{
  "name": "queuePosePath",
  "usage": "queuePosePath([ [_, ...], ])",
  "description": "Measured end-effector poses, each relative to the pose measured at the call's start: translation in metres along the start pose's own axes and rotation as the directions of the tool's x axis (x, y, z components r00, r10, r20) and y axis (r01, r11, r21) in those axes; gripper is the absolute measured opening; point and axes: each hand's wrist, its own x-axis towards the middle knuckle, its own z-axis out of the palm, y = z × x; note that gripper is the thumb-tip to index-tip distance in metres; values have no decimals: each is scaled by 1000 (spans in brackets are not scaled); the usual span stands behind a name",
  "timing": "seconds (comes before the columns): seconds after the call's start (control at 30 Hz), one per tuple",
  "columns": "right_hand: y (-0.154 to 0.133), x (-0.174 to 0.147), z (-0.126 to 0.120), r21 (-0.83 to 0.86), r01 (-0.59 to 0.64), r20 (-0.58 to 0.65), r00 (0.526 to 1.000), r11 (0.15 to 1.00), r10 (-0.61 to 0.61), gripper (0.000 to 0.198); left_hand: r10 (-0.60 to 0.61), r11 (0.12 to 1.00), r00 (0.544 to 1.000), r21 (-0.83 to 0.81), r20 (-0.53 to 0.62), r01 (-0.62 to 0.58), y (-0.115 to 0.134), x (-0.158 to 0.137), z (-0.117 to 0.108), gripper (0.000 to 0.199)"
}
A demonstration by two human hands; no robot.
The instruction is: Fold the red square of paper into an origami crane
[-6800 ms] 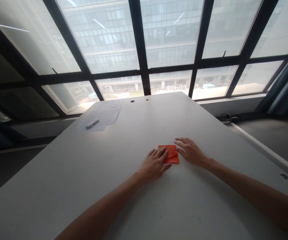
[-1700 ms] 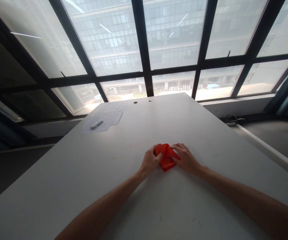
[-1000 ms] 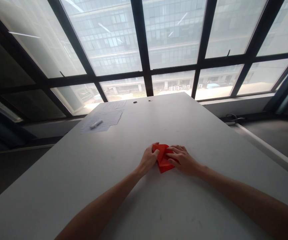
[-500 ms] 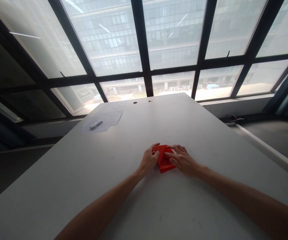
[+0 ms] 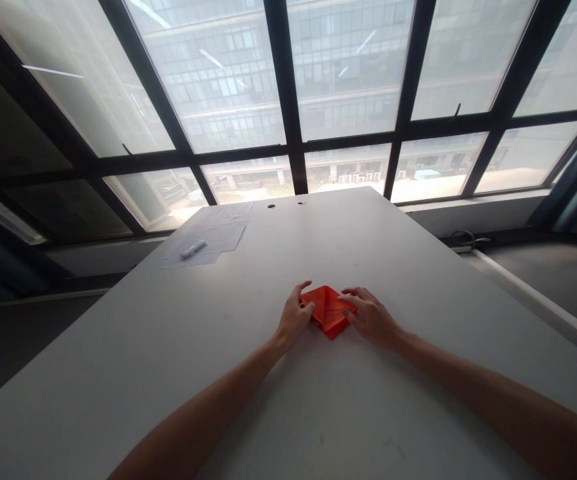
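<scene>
A piece of folded red paper [image 5: 329, 312] rests on the white table between my hands, with creased flaps spreading to both sides and one corner pointing toward me. My left hand [image 5: 294, 315] grips its left corner, thumb on top and the index finger raised at the far side. On the right corner, my right hand [image 5: 369, 316] has its thumb and fingers around the edge. The paper's underside and the tips of some fingers are hidden.
The white table [image 5: 288, 413] stretches to a row of windows. Printed sheets [image 5: 223, 239] lie at the far left with a white tube-like object [image 5: 193, 250] on them. Two small holes pierce the table's far end. A cable [image 5: 464, 237] is beyond the right edge.
The red paper has turned and opened wider, its near corner now pointing at me. My right fingers have drawn back from its middle to the right corner; my left hand has shifted slightly left.
</scene>
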Motion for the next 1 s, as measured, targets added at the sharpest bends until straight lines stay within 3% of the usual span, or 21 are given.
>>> queuePosePath([
  [0.3,-3,1,-3,38,-13,26,1000,999,12,25,25,996,999,-89,37,-21,-2,-2,-3,66],
  [0.5,1,1,-1,16,-22,43,999,1000,22,22,-83,979,993,-181,80,97,1,2,-4,39],
  [0.63,2,2,0,16,-33,58,998,999,32,18,5,999,998,-51,61,-2,-2,9,-8,47],
  [0.77,2,3,-1,31,-27,50,998,999,25,19,167,975,985,144,38,-171,-5,14,-12,33],
  [1.0,-2,4,-6,123,-37,11,999,992,36,28,133,963,989,226,62,-144,-3,13,-16,24],
])
